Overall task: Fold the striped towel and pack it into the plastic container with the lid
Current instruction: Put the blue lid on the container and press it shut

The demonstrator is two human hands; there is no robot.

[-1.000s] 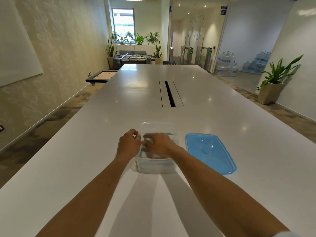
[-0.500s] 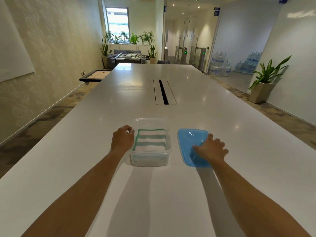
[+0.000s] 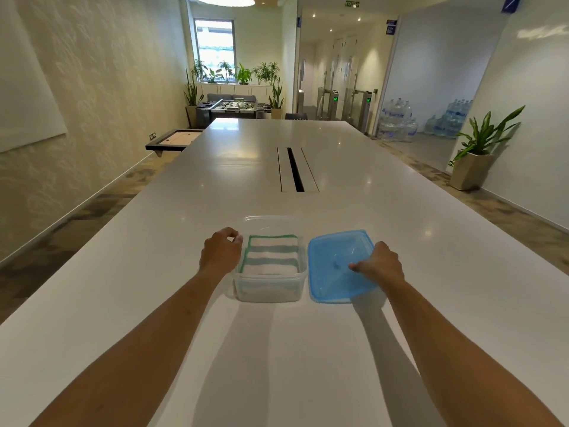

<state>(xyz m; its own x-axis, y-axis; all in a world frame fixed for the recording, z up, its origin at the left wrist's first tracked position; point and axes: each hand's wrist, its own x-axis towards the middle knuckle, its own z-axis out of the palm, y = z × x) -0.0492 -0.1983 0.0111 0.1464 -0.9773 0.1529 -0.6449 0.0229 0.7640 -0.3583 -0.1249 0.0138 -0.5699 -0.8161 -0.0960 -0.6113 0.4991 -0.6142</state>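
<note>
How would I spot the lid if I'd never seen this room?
On the near end of the long white table stands a clear container holding a striped towel. The lid is right of it, under the right hand: flat and blue.

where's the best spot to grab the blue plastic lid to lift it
Probably the right-hand rim of the blue plastic lid, from the right side. It lies flat beside the clear plastic container, so only the thin raised rim offers purchase; the right hand already pinches there, thumb on top.
</note>
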